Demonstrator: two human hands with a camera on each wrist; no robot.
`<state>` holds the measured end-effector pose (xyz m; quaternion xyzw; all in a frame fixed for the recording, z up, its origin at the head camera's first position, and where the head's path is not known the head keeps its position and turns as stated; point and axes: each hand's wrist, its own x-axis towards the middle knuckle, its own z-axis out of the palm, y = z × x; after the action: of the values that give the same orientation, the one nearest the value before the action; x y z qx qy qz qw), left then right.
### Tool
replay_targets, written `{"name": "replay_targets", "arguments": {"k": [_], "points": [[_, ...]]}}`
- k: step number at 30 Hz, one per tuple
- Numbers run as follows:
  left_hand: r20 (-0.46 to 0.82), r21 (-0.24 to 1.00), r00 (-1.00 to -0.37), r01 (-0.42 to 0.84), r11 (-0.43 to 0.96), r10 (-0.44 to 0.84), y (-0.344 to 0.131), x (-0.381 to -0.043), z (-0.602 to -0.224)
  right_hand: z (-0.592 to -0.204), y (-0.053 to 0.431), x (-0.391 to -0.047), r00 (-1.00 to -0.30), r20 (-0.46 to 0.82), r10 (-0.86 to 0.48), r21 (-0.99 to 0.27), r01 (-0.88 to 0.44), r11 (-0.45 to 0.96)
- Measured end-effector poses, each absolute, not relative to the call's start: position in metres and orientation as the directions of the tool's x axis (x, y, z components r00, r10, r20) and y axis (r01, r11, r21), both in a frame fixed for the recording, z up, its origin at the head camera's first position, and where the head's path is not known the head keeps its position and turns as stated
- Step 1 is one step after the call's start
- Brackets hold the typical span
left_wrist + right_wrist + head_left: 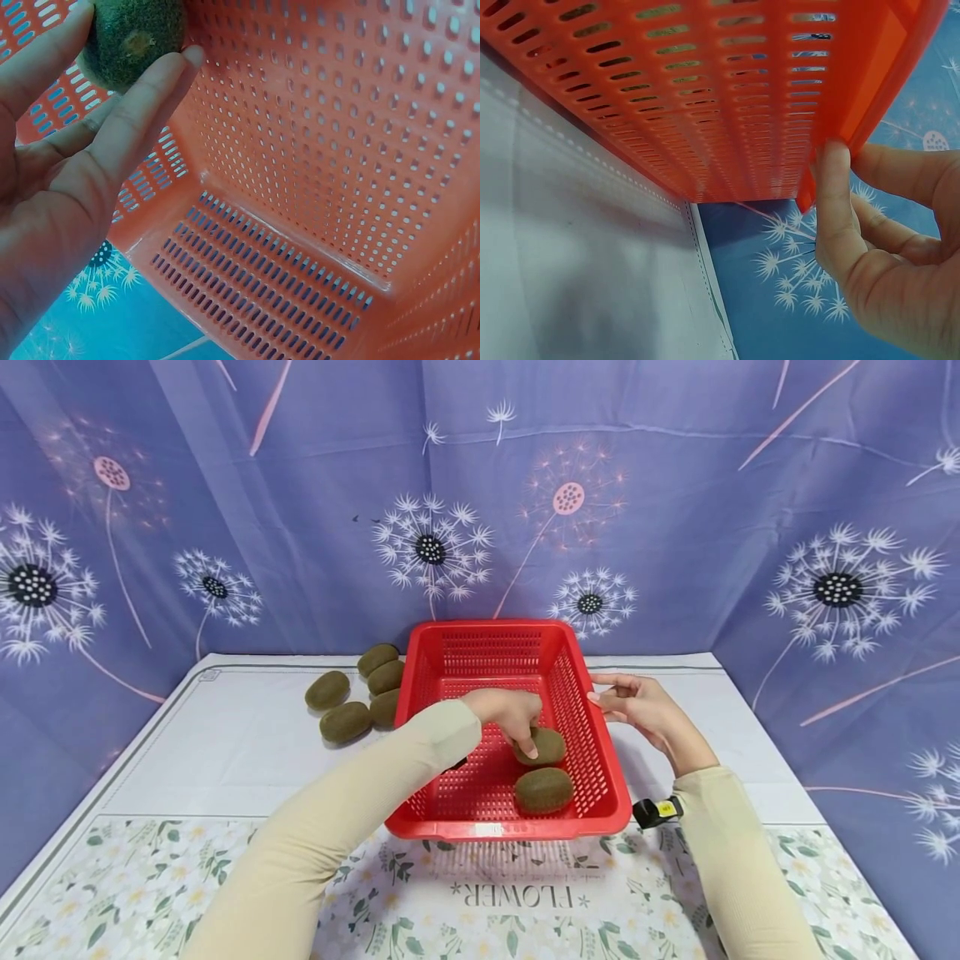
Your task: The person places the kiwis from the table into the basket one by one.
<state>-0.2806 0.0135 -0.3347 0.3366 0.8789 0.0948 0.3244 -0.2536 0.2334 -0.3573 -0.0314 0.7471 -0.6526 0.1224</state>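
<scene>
A dandelion-print curtain [300, 527] and flowered tablecloth [135, 881] suggest a homely, screened-off corner.

The high head view faces forward-down; close wrist views share its red slotted-plastic basket [476, 789], left inward, right seemingly from low outside.

A purple backdrop [315, 493] (dandelion-printed) hangs behind; a partly flowered tablecloth [225, 743] lies below.

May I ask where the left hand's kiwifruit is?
In the head view, the kiwifruit is right of centre in the red basket, held by the left hand, beyond another kiwifruit.
</scene>
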Motion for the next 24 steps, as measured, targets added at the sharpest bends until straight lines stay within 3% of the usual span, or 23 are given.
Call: {"name": "replay_targets", "arguments": {"k": [17,24], "points": [[-0.498,0.4,-0.56,0.529,0.748,0.662,0.004,-0.281,-0.329,-0.357,0.233,-0.253,-0.967,-0.131,-0.217,-0.985,0.103,0.136],[-0.462,0.389,-0.609,0.514,0.764,0.645,-0.009,-0.285,-0.316,-0.356,0.232,-0.253,-0.969,-0.14,-0.203,-0.98,0.106,0.171]]}}
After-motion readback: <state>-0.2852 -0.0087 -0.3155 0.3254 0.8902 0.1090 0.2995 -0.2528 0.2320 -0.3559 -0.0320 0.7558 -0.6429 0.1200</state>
